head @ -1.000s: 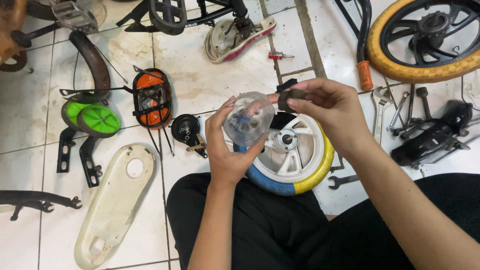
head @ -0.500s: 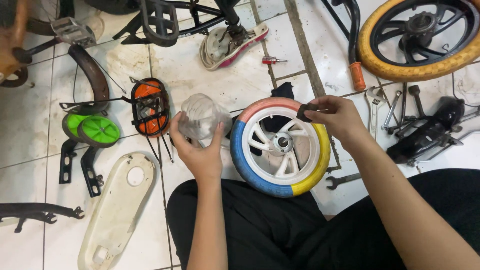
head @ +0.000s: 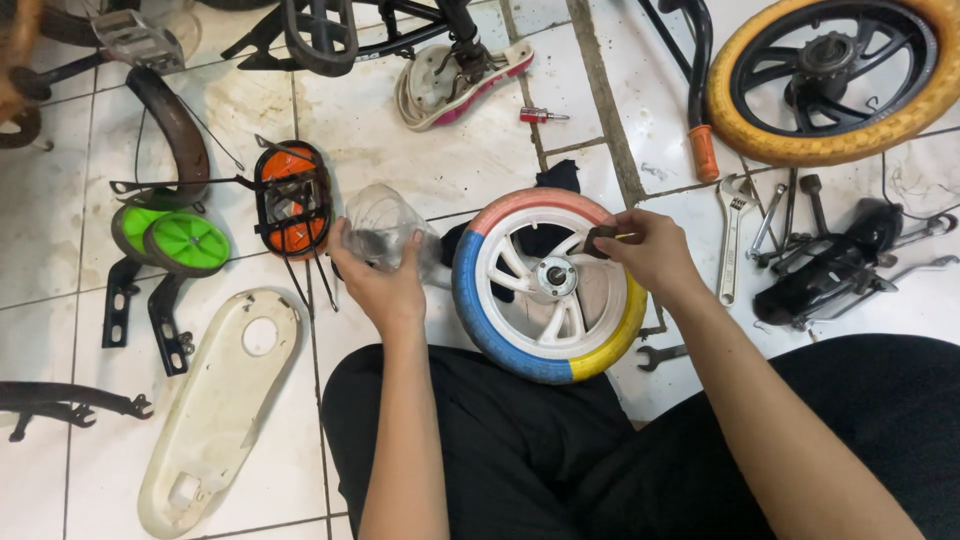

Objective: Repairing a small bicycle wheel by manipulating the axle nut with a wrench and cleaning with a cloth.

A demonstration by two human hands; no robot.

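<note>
My left hand [head: 385, 280] grips a clear plastic jar [head: 385, 228] low over the tiled floor, left of a small wheel. The small wheel [head: 550, 283] lies flat in front of my knees, with white spokes and a red, blue and yellow tyre. My right hand [head: 655, 250] rests over the wheel's right rim and pinches a small dark piece [head: 600, 240] between its fingertips, just right of the hub. What sits inside the jar is too blurred to tell.
A yellow-tyred wheel [head: 830, 75] lies at the back right, wrenches [head: 733, 235] and a black part [head: 835, 265] to its front. Green training wheels [head: 172, 238], an orange basket-like part [head: 292, 200] and a cream chain guard [head: 225, 400] lie on the left. Bike frame parts fill the far edge.
My left hand carried the jar from above the wheel down and to the left. My right hand dropped with the dark piece onto the wheel's right side.
</note>
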